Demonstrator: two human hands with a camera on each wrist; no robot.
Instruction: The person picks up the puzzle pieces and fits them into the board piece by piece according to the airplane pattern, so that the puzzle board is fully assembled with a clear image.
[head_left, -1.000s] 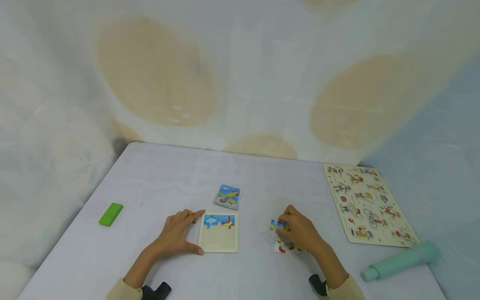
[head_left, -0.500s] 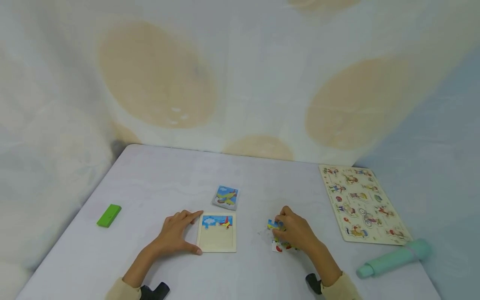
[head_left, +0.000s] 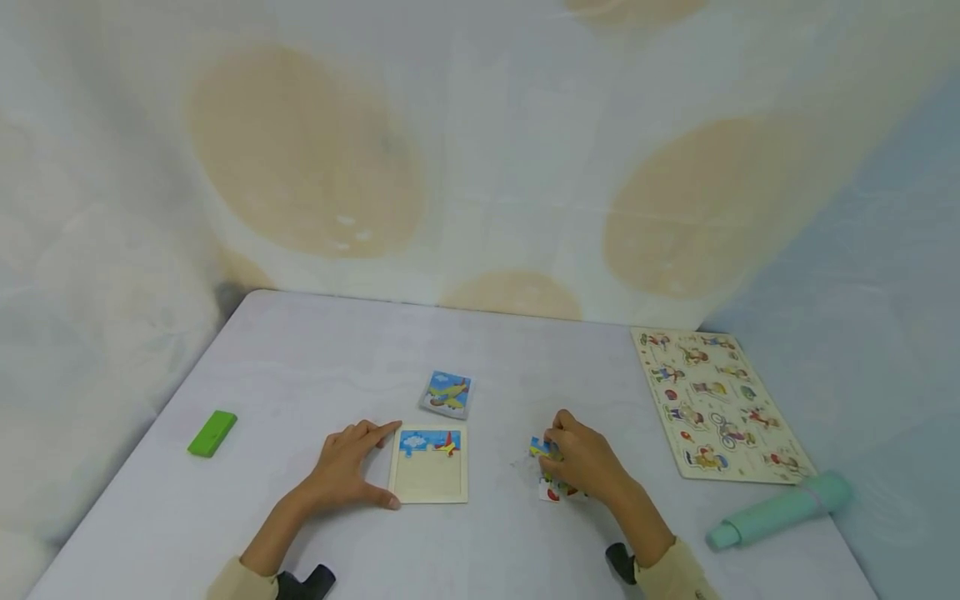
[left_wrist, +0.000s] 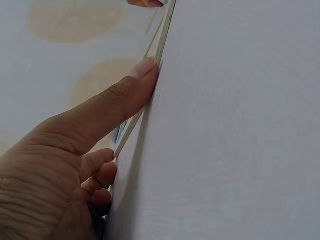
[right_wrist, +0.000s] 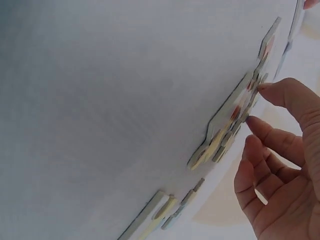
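My left hand [head_left: 343, 468] lies along the left edge of a small wooden puzzle tray [head_left: 429, 482], index finger at its far corner and thumb at its near corner. In the left wrist view, the extended thumb of my left hand [left_wrist: 85, 125] presses the tray's edge. Fitted jigsaw pieces [head_left: 426, 439] with blue sky and a red tail fill the tray's top row; bare wood shows below. My right hand [head_left: 588, 462] is over a cluster of loose jigsaw pieces [head_left: 550, 490]. The right wrist view shows its thumb and index finger pinching a jigsaw piece [right_wrist: 254, 100] in the cluster.
A picture card [head_left: 447, 394] with a yellow plane lies just beyond the tray. At far left is a green block [head_left: 212, 433]. A large wooden peg puzzle board [head_left: 720, 408] and a rolled mint-green mat [head_left: 780, 510] lie at the right edge of the table.
The whole head view has shifted slightly left. Both hands keep nearly the same places, the left at the tray and the right at the loose pieces.
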